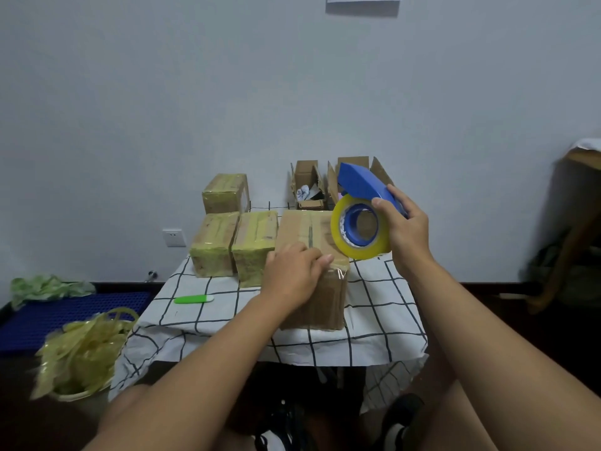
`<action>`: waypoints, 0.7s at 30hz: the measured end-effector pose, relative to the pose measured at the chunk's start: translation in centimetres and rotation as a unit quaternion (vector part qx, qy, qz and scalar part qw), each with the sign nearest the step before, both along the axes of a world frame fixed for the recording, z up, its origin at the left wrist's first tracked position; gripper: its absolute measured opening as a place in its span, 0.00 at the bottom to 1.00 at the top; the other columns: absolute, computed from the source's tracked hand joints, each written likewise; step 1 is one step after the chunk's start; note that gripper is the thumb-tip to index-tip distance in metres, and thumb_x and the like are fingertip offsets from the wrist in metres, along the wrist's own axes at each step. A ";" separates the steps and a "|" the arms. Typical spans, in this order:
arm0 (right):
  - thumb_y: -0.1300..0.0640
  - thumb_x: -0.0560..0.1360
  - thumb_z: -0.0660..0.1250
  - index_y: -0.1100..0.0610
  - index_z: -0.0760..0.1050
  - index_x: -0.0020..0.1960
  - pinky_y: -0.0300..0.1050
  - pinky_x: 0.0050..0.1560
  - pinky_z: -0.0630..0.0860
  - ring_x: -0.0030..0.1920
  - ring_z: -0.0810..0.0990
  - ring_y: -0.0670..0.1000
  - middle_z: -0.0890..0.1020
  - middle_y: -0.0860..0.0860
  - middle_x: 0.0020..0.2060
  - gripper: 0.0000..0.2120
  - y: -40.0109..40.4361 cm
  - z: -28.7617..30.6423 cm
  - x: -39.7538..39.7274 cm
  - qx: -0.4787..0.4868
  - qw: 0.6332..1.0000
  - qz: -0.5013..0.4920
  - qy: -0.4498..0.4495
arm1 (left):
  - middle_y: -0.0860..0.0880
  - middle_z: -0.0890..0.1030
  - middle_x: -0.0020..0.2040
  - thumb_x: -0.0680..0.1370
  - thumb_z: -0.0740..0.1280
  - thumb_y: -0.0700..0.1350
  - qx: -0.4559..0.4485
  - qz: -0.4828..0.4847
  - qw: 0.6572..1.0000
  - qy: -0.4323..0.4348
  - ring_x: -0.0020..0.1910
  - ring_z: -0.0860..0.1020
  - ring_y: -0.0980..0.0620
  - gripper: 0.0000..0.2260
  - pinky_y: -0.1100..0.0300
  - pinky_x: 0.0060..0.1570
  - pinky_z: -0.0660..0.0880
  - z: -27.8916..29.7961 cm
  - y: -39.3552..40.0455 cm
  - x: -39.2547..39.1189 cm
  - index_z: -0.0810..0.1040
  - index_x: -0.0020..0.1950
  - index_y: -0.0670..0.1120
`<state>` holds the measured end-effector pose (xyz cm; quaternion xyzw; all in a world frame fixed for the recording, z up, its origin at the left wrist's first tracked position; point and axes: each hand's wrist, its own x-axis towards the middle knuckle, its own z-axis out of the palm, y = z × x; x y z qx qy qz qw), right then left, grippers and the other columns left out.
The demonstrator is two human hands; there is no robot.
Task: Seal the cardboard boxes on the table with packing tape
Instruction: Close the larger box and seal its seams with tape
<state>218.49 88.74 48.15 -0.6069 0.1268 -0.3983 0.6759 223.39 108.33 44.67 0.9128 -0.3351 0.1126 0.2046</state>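
Now the left hand (294, 275) lies on the near top edge of the brown box (312, 271), fingers only loosely bent, pressing the tape end down where it folds over the front face. The right hand (405, 222) is clamped round the blue tape dispenser (367, 187), lifted just above the box's right corner, yellow roll (357, 227) facing us. The box sits mid-table on the checked cloth (383, 307), with three taped boxes (234, 242) to its left. It looks light and stiff-walled, likely to skid, so pin it from above. The film looks thin and clingy; keep it taut.
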 end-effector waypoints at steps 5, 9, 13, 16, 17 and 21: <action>0.56 0.74 0.74 0.49 0.77 0.63 0.40 0.54 0.80 0.56 0.81 0.47 0.80 0.42 0.53 0.19 -0.2 -0.1 0.1 -0.001 1.000 0.002 -0.001 | 0.55 0.70 0.46 0.78 0.56 0.65 0.017 0.000 0.998 -0.057 0.52 0.69 0.52 0.18 0.54 0.50 0.63 -0.9 -0.7 0.7 0.78 0.50 0.54; 0.56 0.75 0.74 0.51 0.76 0.65 0.37 0.52 0.79 0.53 0.80 0.43 0.78 0.40 0.53 0.20 -0.2 -0.2 0.1 -0.022 1.000 0.002 0.003 | 0.54 0.72 0.46 0.76 0.54 0.67 0.007 -0.017 0.996 -0.091 0.49 0.69 0.53 0.21 0.54 0.49 0.64 -1.8 -0.3 1.1 0.77 0.48 0.53; 0.57 0.75 0.73 0.52 0.76 0.67 0.32 0.47 0.78 0.51 0.80 0.39 0.78 0.38 0.53 0.21 -0.1 -0.1 -0.1 -0.038 0.999 0.008 0.003 | 0.50 0.75 0.43 0.78 0.57 0.63 0.007 -0.022 0.982 -0.187 0.45 0.73 0.48 0.18 0.52 0.45 0.69 -2.7 -0.6 1.0 0.76 0.44 0.51; 0.56 0.75 0.74 0.53 0.75 0.69 0.32 0.48 0.78 0.53 0.80 0.40 0.79 0.43 0.56 0.23 0.1 0.0 -0.3 -0.058 0.998 0.011 0.005 | 0.49 0.77 0.42 0.79 0.59 0.61 0.011 -0.027 0.976 -0.217 0.43 0.75 0.46 0.16 0.51 0.43 0.71 -3.0 -0.8 1.0 0.75 0.44 0.50; 0.55 0.75 0.74 0.52 0.75 0.69 0.33 0.49 0.78 0.54 0.80 0.42 0.79 0.45 0.58 0.23 0.1 0.1 -0.4 -0.064 0.998 0.010 0.007 | 0.49 0.76 0.42 0.78 0.59 0.62 0.016 -0.030 0.976 -0.215 0.43 0.74 0.46 0.17 0.51 0.42 0.71 -2.8 -0.7 1.1 0.75 0.44 0.50; 0.54 0.74 0.74 0.51 0.76 0.68 0.40 0.55 0.80 0.58 0.80 0.47 0.78 0.47 0.61 0.23 0.4 0.2 -0.3 -0.079 0.997 0.010 0.014 | 0.48 0.77 0.45 0.77 0.57 0.63 0.058 -0.030 0.973 -0.221 0.45 0.75 0.45 0.18 0.51 0.42 0.70 -2.2 -0.7 1.0 0.75 0.47 0.50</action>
